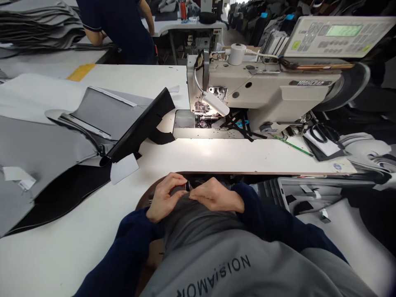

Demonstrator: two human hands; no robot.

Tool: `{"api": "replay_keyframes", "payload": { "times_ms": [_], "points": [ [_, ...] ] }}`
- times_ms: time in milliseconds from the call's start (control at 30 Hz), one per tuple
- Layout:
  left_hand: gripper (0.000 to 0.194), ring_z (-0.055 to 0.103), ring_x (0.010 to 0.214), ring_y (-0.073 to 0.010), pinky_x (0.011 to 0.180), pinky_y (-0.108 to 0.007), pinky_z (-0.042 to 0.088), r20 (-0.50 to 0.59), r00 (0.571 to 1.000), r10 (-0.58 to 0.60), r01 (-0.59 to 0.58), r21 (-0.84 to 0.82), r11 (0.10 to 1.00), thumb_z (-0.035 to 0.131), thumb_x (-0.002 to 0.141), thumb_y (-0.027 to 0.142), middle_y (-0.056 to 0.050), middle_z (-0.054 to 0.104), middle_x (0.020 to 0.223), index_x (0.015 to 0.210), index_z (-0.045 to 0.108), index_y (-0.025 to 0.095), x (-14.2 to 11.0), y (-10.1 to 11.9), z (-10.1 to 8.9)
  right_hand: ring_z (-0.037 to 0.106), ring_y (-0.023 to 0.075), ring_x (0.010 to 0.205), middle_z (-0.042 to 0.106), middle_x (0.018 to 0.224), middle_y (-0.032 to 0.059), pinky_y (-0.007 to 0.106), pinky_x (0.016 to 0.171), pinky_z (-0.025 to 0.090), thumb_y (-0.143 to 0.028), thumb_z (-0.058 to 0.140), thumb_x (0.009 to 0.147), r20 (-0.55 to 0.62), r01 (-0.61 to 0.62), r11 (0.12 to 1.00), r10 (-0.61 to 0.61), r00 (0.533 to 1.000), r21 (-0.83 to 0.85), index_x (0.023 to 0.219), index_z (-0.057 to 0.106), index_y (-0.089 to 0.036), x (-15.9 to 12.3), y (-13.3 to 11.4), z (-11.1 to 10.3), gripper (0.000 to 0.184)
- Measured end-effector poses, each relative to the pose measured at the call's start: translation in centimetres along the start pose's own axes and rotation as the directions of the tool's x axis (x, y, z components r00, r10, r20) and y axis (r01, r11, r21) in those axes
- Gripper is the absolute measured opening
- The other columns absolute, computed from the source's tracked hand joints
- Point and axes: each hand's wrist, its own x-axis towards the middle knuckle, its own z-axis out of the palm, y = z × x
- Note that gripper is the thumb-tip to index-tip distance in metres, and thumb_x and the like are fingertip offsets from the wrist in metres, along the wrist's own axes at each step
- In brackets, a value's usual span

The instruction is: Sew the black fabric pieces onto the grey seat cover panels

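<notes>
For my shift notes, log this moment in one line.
left hand: pinching small black piece; right hand: fingertips beside it; sewing machine: lamp lit; gray fabric: on table

2 dark navy sleeves and a grey garment printed with black capital letters.

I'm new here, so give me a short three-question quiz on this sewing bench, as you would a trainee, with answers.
1. Multiple choice: where are the left hand and right hand?
a) On the keypad
b) Close together at a small black piece, over the lap
c) Under the needle

2. True or false: the green stick lies to the right of the white lamp on the sewing machine.

3. Short answer: what colour are the sleeves of the person whose hands these are?

Key: 1 b; 2 true; 3 dark blue.
</notes>
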Motion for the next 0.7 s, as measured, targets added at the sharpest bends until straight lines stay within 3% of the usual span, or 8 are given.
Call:
{"api": "replay_keyframes", "payload": {
  "times_ms": [67, 167, 267, 400, 467, 567, 700],
  "points": [
    [0.012, 0.058, 0.084, -0.0162, 0.067, -0.027, 0.047, 0.053, 0.997, -0.048, 0.049, -0.008, 0.999, 0.063, 0.083, 0.018, -0.007, 0.059, 0.098, 0.095, 0.064, 0.019, 0.1, -0.1, 0.0, 0.054, 0.0112, 0.061, 0.064, 0.071, 0.0033, 0.023, 0.059, 0.039, -0.024, 0.041, 0.096, -0.031, -0.027, 1.0, 0.027, 0.999, -0.009, 0.09, 0.065, -0.014, 0.6, -0.3, -1.1, 0.027],
    [0.015, 0.057, 0.085, -0.0162, 0.067, -0.025, 0.047, 0.108, 0.988, -0.106, 0.122, -0.156, 0.98, 0.065, 0.082, 0.018, -0.007, 0.057, 0.1, 0.096, 0.064, 0.02, -0.2, -0.2, 0.2, 0.056, 0.0115, 0.064, 0.065, 0.072, 0.0031, 0.022, 0.061, 0.041, -0.033, 0.045, 0.095, -0.085, -0.211, 0.958, 0.231, 0.969, 0.193, 0.086, 0.066, -0.014, 1.3, 0.4, -1.2, 0.03],
    [0.019, 0.057, 0.089, -0.0159, 0.074, -0.026, 0.049, 0.057, 0.988, -0.147, 0.158, -0.391, 0.907, 0.066, 0.081, 0.017, -0.007, 0.054, 0.103, 0.099, 0.064, 0.021, -0.6, -0.5, 0.5, 0.053, 0.0109, 0.064, 0.063, 0.07, 0.0021, 0.022, 0.059, 0.04, -0.042, 0.053, 0.09, -0.062, -0.326, 0.795, 0.413, 0.909, 0.512, 0.081, 0.067, -0.012, 1.4, 1.1, 0.2, 0.034],
    [0.02, 0.057, 0.095, -0.0163, 0.082, -0.029, 0.05, -0.027, 0.978, -0.208, 0.154, -0.584, 0.797, 0.067, 0.08, 0.017, -0.006, 0.054, 0.104, 0.099, 0.064, 0.022, -0.5, -0.3, 1.0, 0.049, 0.0097, 0.062, 0.06, 0.067, 0.0006, 0.022, 0.059, 0.039, -0.048, 0.061, 0.083, -0.078, -0.299, 0.619, 0.506, 0.859, 0.726, 0.079, 0.067, -0.011, 1.5, 1.1, 1.7, 0.038],
    [0.018, 0.056, 0.097, -0.016, 0.086, -0.029, 0.049, -0.034, 0.964, -0.264, 0.184, -0.632, 0.753, 0.067, 0.08, 0.02, -0.006, 0.056, 0.106, 0.098, 0.064, 0.02, -0.2, 0.0, 1.2, 0.05, 0.0101, 0.064, 0.061, 0.069, 0.0012, 0.022, 0.061, 0.04, -0.048, 0.06, 0.084, -0.086, -0.293, 0.619, 0.507, 0.858, 0.728, 0.08, 0.067, -0.011, 1.6, 1.2, 1.7, 0.037],
    [0.021, 0.059, 0.088, -0.0139, 0.081, -0.027, 0.051, 0.015, 0.92, -0.392, 0.295, -0.685, 0.666, 0.067, 0.081, 0.025, -0.007, 0.06, 0.102, 0.101, 0.063, 0.018, 0.2, 0.4, 1.4, 0.053, 0.0116, 0.068, 0.063, 0.073, 0.0022, 0.024, 0.065, 0.041, -0.047, 0.057, 0.086, -0.127, -0.31, 0.689, 0.505, 0.854, 0.655, 0.08, 0.066, -0.012, 1.8, 1.8, 1.3, 0.037],
    [0.029, 0.064, 0.087, -0.0184, 0.078, -0.032, 0.054, 0.117, 0.862, -0.493, 0.417, -0.716, 0.56, 0.064, 0.083, 0.031, -0.007, 0.063, 0.096, 0.109, 0.061, 0.017, 0.4, 0.2, 1.4, 0.052, 0.0114, 0.065, 0.06, 0.068, 0.0003, 0.023, 0.063, 0.04, -0.046, 0.054, 0.088, -0.214, -0.357, 0.77, 0.528, 0.821, 0.529, 0.079, 0.065, -0.013, 1.6, 2.7, 0.9, 0.036]
  ]
}}
